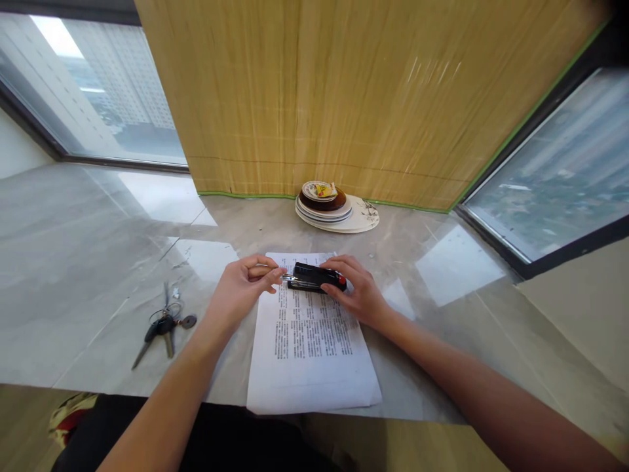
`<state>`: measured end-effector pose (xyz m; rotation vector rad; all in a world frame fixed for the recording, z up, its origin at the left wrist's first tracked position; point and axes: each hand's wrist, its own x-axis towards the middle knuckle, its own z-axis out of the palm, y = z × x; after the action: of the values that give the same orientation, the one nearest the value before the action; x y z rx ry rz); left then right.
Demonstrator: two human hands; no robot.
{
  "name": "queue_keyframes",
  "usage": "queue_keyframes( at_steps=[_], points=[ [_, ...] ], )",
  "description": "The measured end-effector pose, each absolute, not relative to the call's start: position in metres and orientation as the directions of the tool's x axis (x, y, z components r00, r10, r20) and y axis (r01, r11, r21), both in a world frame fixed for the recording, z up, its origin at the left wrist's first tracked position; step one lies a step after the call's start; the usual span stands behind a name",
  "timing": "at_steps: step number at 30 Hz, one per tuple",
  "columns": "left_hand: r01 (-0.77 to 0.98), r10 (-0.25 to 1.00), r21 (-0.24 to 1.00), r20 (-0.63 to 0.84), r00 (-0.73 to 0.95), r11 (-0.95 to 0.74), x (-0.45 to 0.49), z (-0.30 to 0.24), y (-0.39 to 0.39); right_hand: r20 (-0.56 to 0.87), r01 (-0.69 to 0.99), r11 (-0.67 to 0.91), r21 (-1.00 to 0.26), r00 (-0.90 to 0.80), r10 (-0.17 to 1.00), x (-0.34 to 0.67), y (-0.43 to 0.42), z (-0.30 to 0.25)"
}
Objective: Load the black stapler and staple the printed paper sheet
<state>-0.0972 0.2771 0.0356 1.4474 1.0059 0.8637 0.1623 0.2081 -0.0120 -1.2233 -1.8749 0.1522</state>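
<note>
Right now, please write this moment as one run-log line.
left hand: at metal part; right hand: holding black stapler; underneath: printed sheets; leftward: keys

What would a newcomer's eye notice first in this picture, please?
Probably the black stapler in the middle, held by the right hand over the printed paper, with the left hand at its metal end. Next, the large yellowish blind behind the stack of plates, and the keys on the left.

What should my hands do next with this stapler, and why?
Probably steady the black stapler with your right hand while your left hand guides the metal piece in line with it: that piece juts from the stapler's left end, where your left hand pinches, and your right hand grips the other end.
</note>
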Motion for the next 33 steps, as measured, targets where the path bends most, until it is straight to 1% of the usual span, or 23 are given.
queue_keyframes(
  at_steps=[4,8,10,12,14,16,18,20,22,27,31,33],
  points=[
    [0.060,0.941,0.996,0.042,0.336,-0.066,-0.099,0.036,0.278,0.497,0.677,0.442,-0.589,-0.128,0.858,0.162,0.209,-0.018],
    [0.053,0.945,0.992,0.096,0.312,-0.118,-0.100,0.034,0.279,0.478,0.652,0.423,-0.629,-0.104,0.872,0.162,0.208,-0.021],
    [0.112,0.951,0.985,0.095,0.294,-0.133,-0.101,0.032,0.279,0.476,0.647,0.420,-0.636,-0.099,0.874,0.162,0.207,-0.020],
    [0.227,0.961,0.960,0.100,0.259,-0.161,-0.100,0.030,0.280,0.487,0.642,0.433,-0.633,-0.105,0.867,0.163,0.207,-0.020],
    [0.359,0.957,0.904,0.148,0.248,-0.232,-0.098,0.027,0.280,0.523,0.629,0.474,-0.616,-0.124,0.843,0.163,0.206,-0.019],
    [0.451,0.934,0.830,0.211,0.289,-0.327,-0.095,0.024,0.279,0.569,0.614,0.519,-0.595,-0.134,0.811,0.163,0.205,-0.016],
    [0.492,0.895,0.758,0.279,0.349,-0.429,-0.092,0.022,0.279,0.606,0.605,0.549,-0.576,-0.135,0.784,0.162,0.204,-0.014],
    [0.495,0.853,0.704,0.340,0.396,-0.510,-0.089,0.020,0.277,0.632,0.599,0.570,-0.563,-0.133,0.764,0.162,0.202,-0.011],
    [0.481,0.834,0.689,0.365,0.415,-0.541,-0.086,0.019,0.276,0.645,0.593,0.576,-0.563,-0.121,0.755,0.162,0.201,-0.009],
    [0.457,0.862,0.743,0.332,0.384,-0.490,-0.079,0.019,0.268,0.653,0.575,0.555,-0.601,-0.047,0.756,0.160,0.195,-0.004],
    [0.404,0.851,0.751,0.429,0.304,-0.523,-0.079,0.023,0.262,0.668,0.550,0.572,-0.609,-0.032,0.743,0.159,0.192,-0.002],
    [0.389,0.846,0.752,0.448,0.290,-0.532,-0.079,0.025,0.261,0.664,0.541,0.574,-0.614,-0.037,0.746,0.160,0.191,-0.002]
  ],
)
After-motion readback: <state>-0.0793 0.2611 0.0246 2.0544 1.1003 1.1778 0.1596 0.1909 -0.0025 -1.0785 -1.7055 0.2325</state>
